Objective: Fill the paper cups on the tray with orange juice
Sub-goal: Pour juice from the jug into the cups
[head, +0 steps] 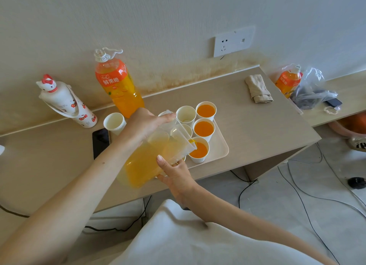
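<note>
Jug (pixel 154 157) was held tilted over the tray (pixel 223 148), which sat toward the front right corner of the tabletop (pixel 257 126).

- Left grip (pixel 147 124) was wrapped around the handle at the jug's top, thumb laid along the rim.
- Right grip (pixel 174 174) was cupped under the jug's lower side, thumb pressed on the wall. Both were holding the jug, neither free.
- The jug's long axis ran from its base at the front edge of the tabletop up to the spout (pixel 193 144), which pointed right and away.
- The spout was set over the near cup (pixel 199 151) in the tray's right column, and juice was seen running in. That cup looked close to full.
- Middle cup (pixel 204 129) and far cup (pixel 206 111) of that column were already filled.
- An empty cup (pixel 185 114) stood at the tray's far edge, left of the far cup. Other cups in the left column were mostly hidden behind the jug, so their level could not be told.

Judgement: the remaining cups lay left of the spout and under the jug body, so the spout would have to be levelled and drawn back left. The left grip was nearer to them.
</note>
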Tool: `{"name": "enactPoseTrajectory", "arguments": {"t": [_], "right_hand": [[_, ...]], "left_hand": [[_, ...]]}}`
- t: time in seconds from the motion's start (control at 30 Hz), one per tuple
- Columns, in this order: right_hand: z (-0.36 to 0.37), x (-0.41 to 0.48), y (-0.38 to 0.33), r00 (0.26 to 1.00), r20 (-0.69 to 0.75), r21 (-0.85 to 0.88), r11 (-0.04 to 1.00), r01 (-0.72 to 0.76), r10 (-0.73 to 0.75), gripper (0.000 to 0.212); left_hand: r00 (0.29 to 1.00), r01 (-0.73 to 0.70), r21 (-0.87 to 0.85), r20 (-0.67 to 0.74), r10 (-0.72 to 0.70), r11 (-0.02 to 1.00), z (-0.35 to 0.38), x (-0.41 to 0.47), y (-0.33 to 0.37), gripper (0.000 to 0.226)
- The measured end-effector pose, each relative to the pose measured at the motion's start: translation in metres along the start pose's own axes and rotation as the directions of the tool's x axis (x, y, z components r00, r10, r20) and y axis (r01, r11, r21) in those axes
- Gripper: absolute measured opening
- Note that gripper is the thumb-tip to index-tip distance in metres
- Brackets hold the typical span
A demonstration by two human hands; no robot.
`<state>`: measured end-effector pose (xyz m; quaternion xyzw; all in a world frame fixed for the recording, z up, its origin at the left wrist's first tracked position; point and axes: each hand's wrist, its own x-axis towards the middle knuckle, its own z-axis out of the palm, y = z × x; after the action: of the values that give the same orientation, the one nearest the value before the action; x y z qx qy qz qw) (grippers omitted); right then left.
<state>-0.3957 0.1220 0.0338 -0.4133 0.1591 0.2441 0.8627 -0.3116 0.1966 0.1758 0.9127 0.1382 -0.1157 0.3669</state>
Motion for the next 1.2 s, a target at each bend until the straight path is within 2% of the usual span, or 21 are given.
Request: {"name": "enactPoseTrajectory", "arguments": {"t": [0.4,0.6,0.73,0.97,1.2], "right_hand": [[0.0003,-0.0023,-0.0004,1.000,0.019,0.004,1.000,0.020,-0.020,0.080],[0.0018,-0.0015,0.0006,1.000,0.016,0.005,1.000,0.009,-0.009,0.086],[0.0031,-0.0024,-0.0008,1.000,0.009,0.003,1.000,0.005,-0.005,0.089],[0.0034,-0.0061,-0.0049,1.000,0.001,-0.008,1.000,0.000,0.000,0.082],[0.0039,-0.0047,-0.0052,1.000,0.006,-0.003,1.000,-0.006,0.006,0.089]], "left_hand": [[1.000,0.002,-0.003,-0.006,-0.002,1.000,0.0011,0.0001,-0.0001,0.061],[1.000,0.006,-0.005,0.009,-0.006,1.000,0.0014,0.0035,-0.0047,0.063],[1.000,0.018,-0.008,0.012,-0.018,1.000,0.0021,0.0045,-0.0044,0.056],[1.000,0.004,-0.013,0.006,-0.004,1.000,0.0028,0.0048,-0.0045,0.057],[1.000,0.000,-0.018,0.000,0.000,1.000,0.0036,0.0051,-0.0026,0.058]]}}
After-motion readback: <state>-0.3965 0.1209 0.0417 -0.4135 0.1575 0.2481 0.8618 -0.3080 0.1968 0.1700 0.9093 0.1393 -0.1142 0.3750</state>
